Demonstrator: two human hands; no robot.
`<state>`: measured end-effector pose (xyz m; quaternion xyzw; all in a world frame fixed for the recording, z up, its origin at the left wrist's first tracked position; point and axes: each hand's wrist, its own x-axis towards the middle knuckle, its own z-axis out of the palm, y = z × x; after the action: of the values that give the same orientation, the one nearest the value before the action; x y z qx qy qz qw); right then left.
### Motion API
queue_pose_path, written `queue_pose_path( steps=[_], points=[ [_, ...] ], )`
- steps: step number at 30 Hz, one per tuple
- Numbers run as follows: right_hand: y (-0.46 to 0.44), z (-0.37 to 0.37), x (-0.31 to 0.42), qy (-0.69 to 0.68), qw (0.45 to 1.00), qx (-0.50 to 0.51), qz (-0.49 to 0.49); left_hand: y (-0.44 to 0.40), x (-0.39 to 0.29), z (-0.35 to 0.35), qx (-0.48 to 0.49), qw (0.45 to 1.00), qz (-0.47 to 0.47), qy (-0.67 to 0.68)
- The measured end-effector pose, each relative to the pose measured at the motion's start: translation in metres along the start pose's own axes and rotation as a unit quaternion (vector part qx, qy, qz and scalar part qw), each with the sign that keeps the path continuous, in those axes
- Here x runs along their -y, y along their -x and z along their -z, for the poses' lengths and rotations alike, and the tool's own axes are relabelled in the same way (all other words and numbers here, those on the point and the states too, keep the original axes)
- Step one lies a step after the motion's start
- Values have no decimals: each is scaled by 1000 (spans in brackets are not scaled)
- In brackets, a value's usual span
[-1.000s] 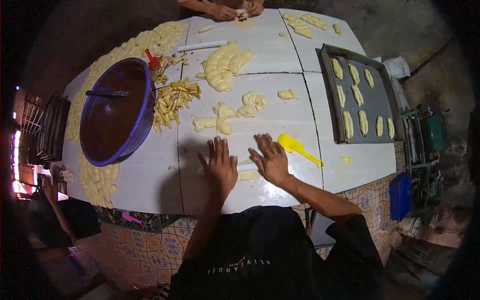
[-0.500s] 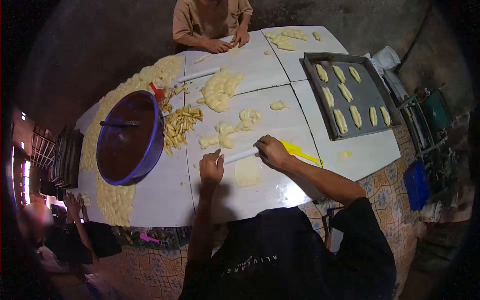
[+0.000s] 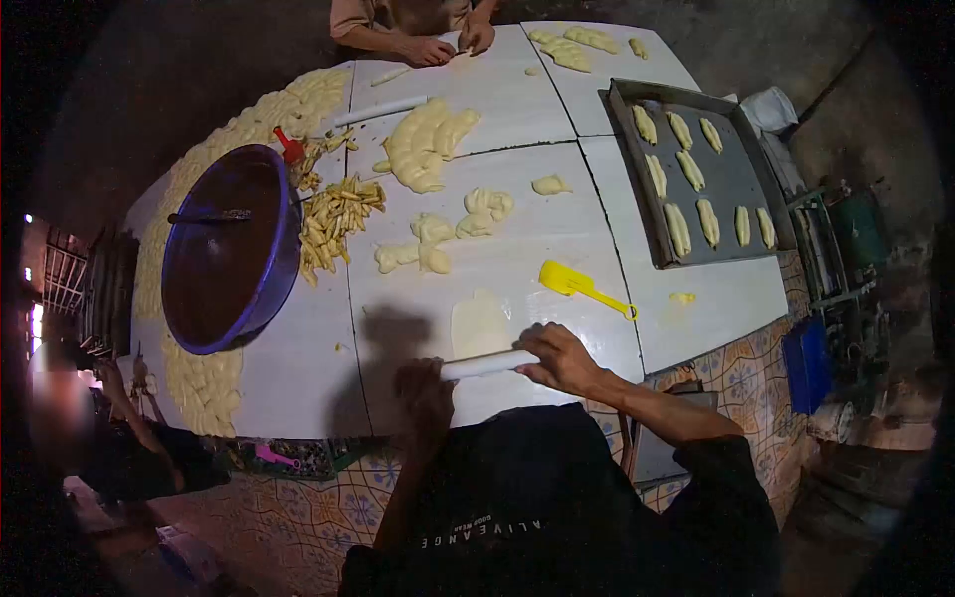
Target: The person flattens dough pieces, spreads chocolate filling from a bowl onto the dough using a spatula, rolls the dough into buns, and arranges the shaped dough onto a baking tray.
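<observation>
A white rolling pin (image 3: 487, 364) lies across the near end of a thin flat sheet of dough (image 3: 479, 323), close to the table's front edge. My left hand (image 3: 425, 393), in shadow, is closed on the pin's left end. At the other end, my right hand (image 3: 559, 358) grips the pin with bent fingers. Beyond the sheet sit several soft dough pieces (image 3: 434, 229), with a single small piece (image 3: 550, 185) to their right. A yellow scoop (image 3: 587, 286) rests on the table, past my right hand.
A blue basin (image 3: 288, 289) of brown filling stands left, beside cut yellowish pieces (image 3: 338, 221) and a red scoop (image 3: 288, 146). Rows of dough (image 3: 204, 388) line the left edge. A metal tray (image 3: 696, 257) of shaped dough is at right. A co-worker's hands (image 3: 453, 45) work opposite.
Both my hands have drawn the rolling pin toward me, from the far end of the dough sheet to its near end. The view has shifted slightly.
</observation>
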<state>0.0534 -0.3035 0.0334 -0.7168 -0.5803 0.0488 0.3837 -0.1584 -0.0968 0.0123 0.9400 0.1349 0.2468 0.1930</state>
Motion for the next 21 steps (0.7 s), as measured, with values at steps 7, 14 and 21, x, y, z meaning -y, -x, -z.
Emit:
queue_pose_path(
  steps=[7,14,21],
  points=[
    [-78,-31,-36,242,958,-90,-123,-117,8,-44,102,942,112,-298],
    [-127,-1,-55,248,952,-75,-161,-203,36,-61,-174,945,198,-195],
    [-53,51,-104,260,936,64,-228,-149,-2,-58,125,990,-47,-37]
  ],
)
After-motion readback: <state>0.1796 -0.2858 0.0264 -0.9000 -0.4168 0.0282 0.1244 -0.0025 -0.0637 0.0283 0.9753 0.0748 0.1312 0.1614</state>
